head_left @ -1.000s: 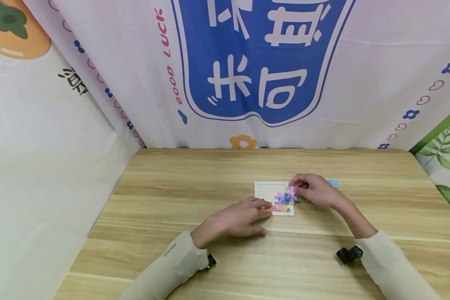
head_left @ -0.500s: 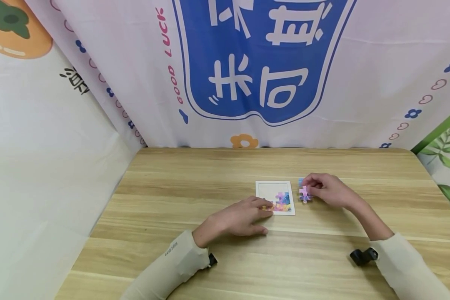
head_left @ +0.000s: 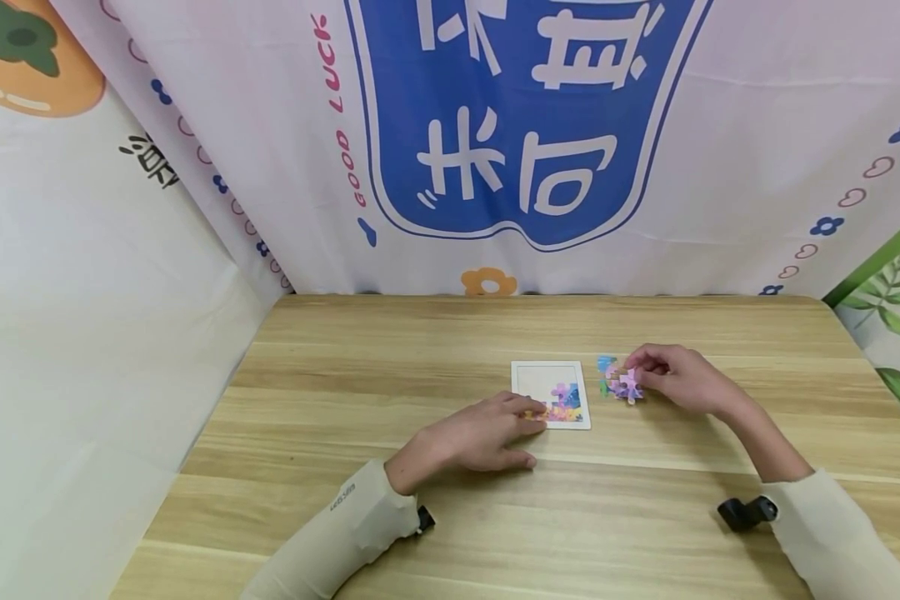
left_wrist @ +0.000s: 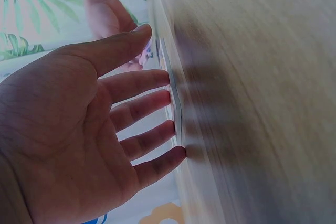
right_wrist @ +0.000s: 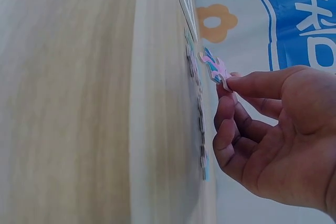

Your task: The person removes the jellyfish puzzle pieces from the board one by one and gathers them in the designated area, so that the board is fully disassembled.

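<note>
My right hand (head_left: 675, 377) pinches a pink and purple jigsaw piece (right_wrist: 215, 66) between thumb and fingers, lifted off the tabletop. Just under and left of it lie loose jigsaw pieces (head_left: 606, 367) in blue, green and pink, partly hidden by the held piece. To their left is a square white puzzle tray (head_left: 532, 371); joined pieces (head_left: 566, 396) in pink, blue and yellow fill part of its lower right. With fingers extended, my left hand (head_left: 483, 433) rests its fingertips on the tray's lower left and covers that corner. In the left wrist view, those fingertips (left_wrist: 167, 98) touch the tray's edge.
Under everything is a wood-grain table (head_left: 390, 350). A white printed cloth (head_left: 270, 125) hangs behind its far edge and along the left. A black wrist camera (head_left: 746, 512) sits at the right cuff, close above the tabletop.
My right hand has drawn back from the tray to the right, carrying the pinched jigsaw piece over the loose ones, which are now uncovered. My left hand has stayed in place.
</note>
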Tool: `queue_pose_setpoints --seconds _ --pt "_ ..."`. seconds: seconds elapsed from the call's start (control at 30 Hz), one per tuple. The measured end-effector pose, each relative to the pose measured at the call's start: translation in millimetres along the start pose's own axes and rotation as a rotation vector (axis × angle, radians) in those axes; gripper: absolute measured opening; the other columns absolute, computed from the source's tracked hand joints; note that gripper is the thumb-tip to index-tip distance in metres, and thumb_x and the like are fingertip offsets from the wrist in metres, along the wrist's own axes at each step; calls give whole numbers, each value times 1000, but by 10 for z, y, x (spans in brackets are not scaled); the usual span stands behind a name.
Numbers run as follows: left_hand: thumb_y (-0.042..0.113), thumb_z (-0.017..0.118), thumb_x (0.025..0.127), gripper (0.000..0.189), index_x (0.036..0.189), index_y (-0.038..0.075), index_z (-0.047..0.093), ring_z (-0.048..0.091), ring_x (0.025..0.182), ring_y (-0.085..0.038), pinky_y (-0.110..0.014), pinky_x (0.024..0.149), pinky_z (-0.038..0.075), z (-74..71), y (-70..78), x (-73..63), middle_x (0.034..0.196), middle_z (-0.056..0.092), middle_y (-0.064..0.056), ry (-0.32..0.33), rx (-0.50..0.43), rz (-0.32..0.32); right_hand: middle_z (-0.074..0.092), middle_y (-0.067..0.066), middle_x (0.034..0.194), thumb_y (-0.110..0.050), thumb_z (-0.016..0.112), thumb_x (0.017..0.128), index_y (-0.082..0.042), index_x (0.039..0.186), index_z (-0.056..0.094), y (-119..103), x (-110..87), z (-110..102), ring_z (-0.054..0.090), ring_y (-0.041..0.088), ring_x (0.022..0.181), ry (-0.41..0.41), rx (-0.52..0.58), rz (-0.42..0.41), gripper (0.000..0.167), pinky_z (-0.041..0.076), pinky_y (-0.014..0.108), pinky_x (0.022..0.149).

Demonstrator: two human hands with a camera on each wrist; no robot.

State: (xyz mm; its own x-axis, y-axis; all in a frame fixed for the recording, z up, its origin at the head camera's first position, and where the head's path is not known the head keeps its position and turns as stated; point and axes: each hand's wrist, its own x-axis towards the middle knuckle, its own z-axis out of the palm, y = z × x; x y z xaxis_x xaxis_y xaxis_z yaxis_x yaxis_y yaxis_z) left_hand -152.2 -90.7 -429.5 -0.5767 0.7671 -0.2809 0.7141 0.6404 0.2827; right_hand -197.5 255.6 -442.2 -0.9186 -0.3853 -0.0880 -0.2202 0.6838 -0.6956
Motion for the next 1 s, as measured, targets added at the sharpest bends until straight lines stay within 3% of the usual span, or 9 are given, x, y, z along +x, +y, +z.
queue_pose_setpoints --seconds 0.37,1.0 --pt "45 64 108 58 159 18 55 35 161 -25 -43 130 37 2 -7 -3 173 39 1 0 -12 1 72 10 106 -4 65 105 -2 119 73 105 -38 -63 61 19 97 -2 -6 7 17 52 21 77" --pt "46 63 108 58 159 19 55 34 162 -25 -42 131 35 10 -16 -5 174 39 1 5 -3 5 70 7 98 -3 70 101 -2 113 74 154 -66 -37 57 16 87 15 -66 10 12 48 22 69"
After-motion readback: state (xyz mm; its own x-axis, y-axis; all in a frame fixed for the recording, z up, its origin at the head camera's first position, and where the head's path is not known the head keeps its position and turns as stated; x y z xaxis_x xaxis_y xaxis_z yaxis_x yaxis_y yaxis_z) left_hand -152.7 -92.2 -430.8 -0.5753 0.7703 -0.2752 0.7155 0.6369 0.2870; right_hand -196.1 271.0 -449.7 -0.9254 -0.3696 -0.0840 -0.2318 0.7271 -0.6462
